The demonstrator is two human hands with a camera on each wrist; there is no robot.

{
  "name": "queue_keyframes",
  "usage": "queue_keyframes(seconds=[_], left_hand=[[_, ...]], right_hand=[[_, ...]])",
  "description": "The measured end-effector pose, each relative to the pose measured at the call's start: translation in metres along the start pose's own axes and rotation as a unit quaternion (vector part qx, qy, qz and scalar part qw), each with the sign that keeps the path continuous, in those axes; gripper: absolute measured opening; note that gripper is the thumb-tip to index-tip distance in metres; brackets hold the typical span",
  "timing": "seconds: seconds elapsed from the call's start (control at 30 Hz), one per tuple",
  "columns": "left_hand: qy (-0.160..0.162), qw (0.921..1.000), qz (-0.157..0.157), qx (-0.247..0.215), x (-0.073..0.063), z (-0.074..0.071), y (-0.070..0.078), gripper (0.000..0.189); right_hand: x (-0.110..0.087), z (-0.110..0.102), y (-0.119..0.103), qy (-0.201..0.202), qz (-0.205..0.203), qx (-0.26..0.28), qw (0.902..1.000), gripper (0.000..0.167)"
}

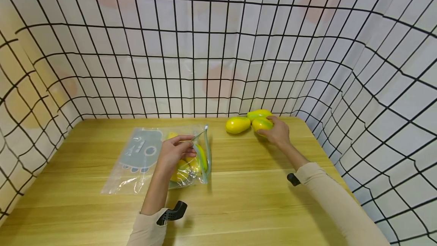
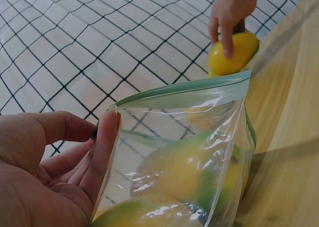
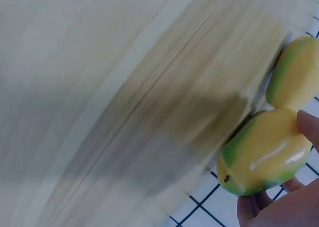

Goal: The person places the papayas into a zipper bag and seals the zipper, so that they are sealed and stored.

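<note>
My left hand (image 1: pixel 172 153) pinches the rim of a clear zip bag (image 1: pixel 117 177) with a grey-blue printed picture, lying on the table. Its green zip edge (image 2: pixel 184 90) stands apart from the other side in the left wrist view. Inside are several yellow-green mangoes (image 2: pixel 174 170), seen through the plastic. At the back right, my right hand (image 1: pixel 279 133) grips a mango (image 1: pixel 262 124), thumb and fingers on opposite sides of it. Close to it lie two more, one mango (image 1: pixel 238 125) to the left and another mango (image 1: pixel 258 114) behind. Whether the held mango touches the table is unclear.
The wooden table (image 1: pixel 235 204) has a black wire grid (image 1: pixel 210 33) along its back and sides, with a pale patterned cloth behind it. A black wrist device (image 1: pixel 172 212) sits on the left sleeve, another black device (image 1: pixel 293 179) on the right.
</note>
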State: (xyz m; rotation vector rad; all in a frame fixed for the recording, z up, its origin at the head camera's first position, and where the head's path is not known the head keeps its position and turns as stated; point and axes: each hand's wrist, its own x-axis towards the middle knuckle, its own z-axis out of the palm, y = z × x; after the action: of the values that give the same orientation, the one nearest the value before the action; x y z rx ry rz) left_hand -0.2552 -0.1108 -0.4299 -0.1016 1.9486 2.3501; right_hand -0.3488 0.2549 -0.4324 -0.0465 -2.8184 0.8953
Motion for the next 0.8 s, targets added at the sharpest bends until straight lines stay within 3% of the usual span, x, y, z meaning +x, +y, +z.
queue_keyframes(seconds=[0.27,0.47,0.8], left_hand=[[0.000,1.0000,0.002,0.000,0.001,0.000,0.000,0.030],[0.004,1.0000,0.002,0.000,0.000,0.000,0.001,0.029],[0.001,1.0000,0.002,-0.001,0.000,0.000,0.001,0.031]], right_hand=[[-0.009,-0.004,-0.016,-0.024,-0.009,0.014,0.9996,0.075],[-0.022,-0.009,-0.037,-0.045,-0.039,0.033,0.9977,0.075],[-0.044,0.001,-0.066,-0.097,-0.051,0.080,0.9908,0.073]])
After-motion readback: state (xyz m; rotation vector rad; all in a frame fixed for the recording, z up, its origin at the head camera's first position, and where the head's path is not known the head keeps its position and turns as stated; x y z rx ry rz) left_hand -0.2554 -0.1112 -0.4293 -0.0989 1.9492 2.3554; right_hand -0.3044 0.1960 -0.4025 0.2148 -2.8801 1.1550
